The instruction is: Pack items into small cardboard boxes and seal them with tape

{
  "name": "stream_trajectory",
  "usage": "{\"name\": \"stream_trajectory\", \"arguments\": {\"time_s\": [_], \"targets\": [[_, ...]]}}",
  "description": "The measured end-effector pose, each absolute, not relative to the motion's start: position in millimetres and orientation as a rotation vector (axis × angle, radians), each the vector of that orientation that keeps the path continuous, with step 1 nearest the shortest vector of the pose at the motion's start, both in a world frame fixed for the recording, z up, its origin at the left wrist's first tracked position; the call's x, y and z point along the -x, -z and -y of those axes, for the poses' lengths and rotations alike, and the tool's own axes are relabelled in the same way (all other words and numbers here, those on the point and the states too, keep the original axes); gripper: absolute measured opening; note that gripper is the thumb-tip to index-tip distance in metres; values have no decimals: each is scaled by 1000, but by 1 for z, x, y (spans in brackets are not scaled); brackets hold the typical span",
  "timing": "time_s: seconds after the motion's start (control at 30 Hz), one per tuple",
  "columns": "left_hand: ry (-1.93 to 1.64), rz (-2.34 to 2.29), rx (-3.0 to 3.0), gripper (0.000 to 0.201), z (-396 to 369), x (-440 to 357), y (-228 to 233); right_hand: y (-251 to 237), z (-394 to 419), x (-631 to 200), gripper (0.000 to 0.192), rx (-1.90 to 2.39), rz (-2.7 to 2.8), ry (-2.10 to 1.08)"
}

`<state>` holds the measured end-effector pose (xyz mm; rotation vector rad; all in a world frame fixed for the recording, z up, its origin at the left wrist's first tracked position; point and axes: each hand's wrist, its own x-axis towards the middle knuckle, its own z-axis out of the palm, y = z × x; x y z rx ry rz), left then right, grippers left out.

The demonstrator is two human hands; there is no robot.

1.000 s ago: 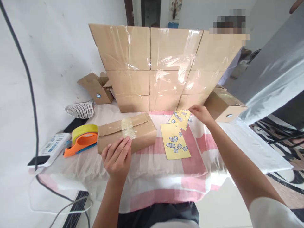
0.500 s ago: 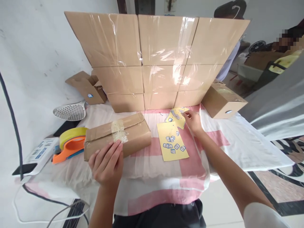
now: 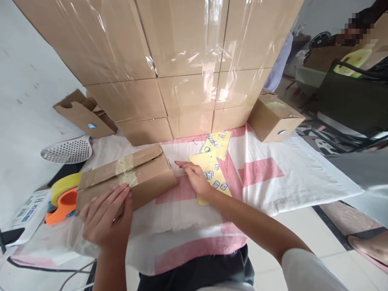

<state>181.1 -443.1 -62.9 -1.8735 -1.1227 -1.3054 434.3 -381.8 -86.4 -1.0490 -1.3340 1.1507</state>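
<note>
A long brown cardboard box (image 3: 130,178), sealed across its top flap with a strip of clear tape, lies on the pink-and-white checked cloth (image 3: 260,173) that covers the table, near the front left. The left hand (image 3: 104,220) lies flat against the near side of this box, fingers spread and loosely curved over the edge just below the tape; it presses rather than grips. The right hand (image 3: 194,176) reaches across the cloth to the right end of the box, its forefinger stretched out toward the box corner and the other fingers lightly curled. Whether it pinches anything small between thumb and finger cannot be told. Under and just behind this hand lies a yellow backing sheet (image 3: 209,171) dotted with small blue-and-white stickers, and a second yellow sticker sheet (image 3: 216,143) lies beyond it. Left of the box sits an orange tape dispenser with a yellow roll (image 3: 62,196) (partly hidden by the box). Behind everything rises a wall of stacked brown cartons wrapped in clear film (image 3: 169,60), and a smaller brown carton (image 3: 274,117) stands at its right foot.
</note>
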Motion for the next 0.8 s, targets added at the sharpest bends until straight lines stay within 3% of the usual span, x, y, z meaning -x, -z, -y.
{"name": "stream_trajectory", "arguments": {"time_s": [0.1, 0.17, 0.27, 0.47, 0.6, 0.8], "targets": [[1309, 1151, 1878, 27, 444, -179, 62, 86, 385, -433, 64, 1106, 1243, -1192], [1329, 1207, 1851, 27, 446, -181, 62, 84, 388, -430, 72, 1011, 1351, -1391], [1359, 1258, 1838, 30, 448, -182, 64, 79, 391, -427, 74, 845, 1482, -1601], [1387, 1277, 1850, 38, 454, -177, 65, 75, 399, -426, 92, 856, 1477, -1615], [1439, 1303, 1848, 47, 458, -175, 66, 79, 399, -428, 86, 917, 1577, -1378], [1526, 1359, 1879, 56, 464, -173, 68, 87, 389, -425, 101, 945, 1673, -1267]]}}
